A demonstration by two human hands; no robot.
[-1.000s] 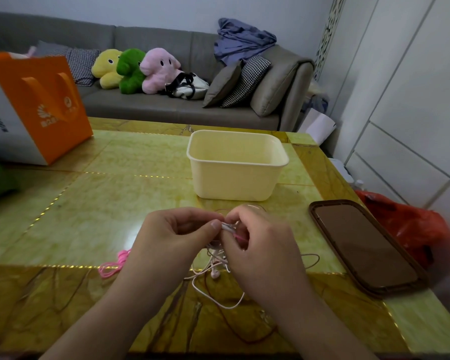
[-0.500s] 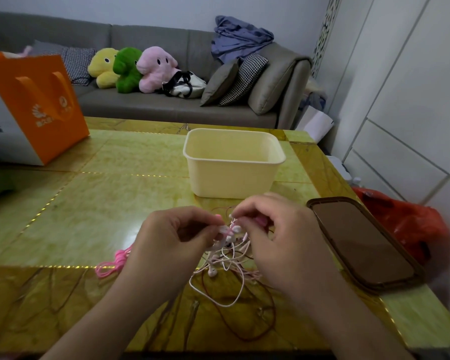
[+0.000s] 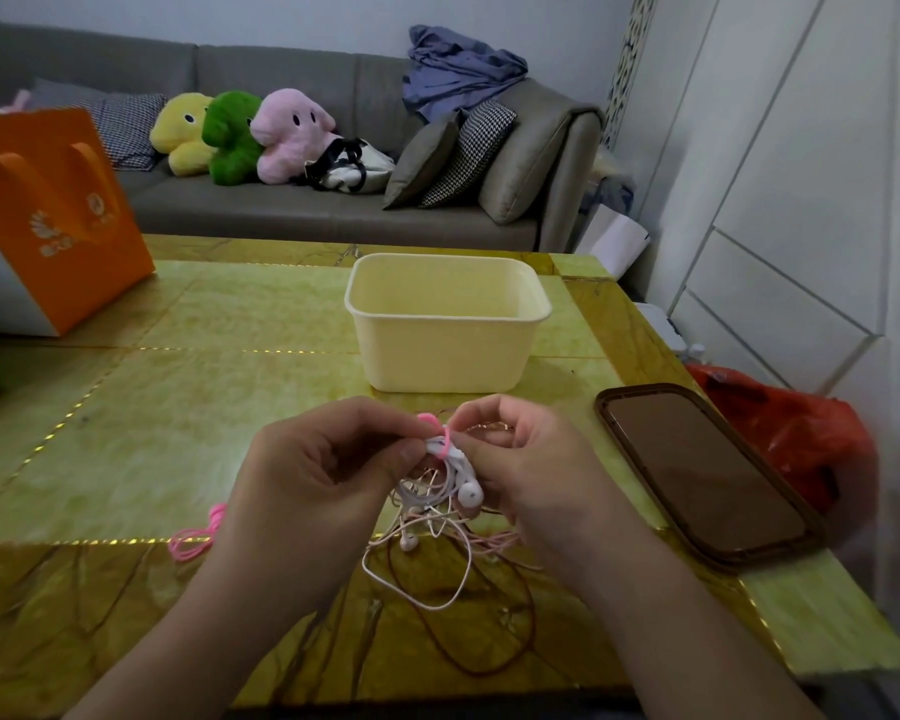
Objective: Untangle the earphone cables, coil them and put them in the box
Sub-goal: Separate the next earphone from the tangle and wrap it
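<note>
- Centre frame: left hand (image 3: 328,470) and right hand (image 3: 536,475) each pinch the tangled earphone cables (image 3: 440,491) above the desk (image 3: 178,407).
- Loops trail onto the desk.
- Cream box (image 3: 445,330) stands behind.

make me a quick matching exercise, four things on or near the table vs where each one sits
Things:
1. box
2. orange bag
3. brown tray
4. pink cord

Places:
A. table's far left
B. table's right edge
C. centre, beyond both hands
D. partly hidden behind the left hand

Pairs: 1-C, 2-A, 3-B, 4-D
</note>
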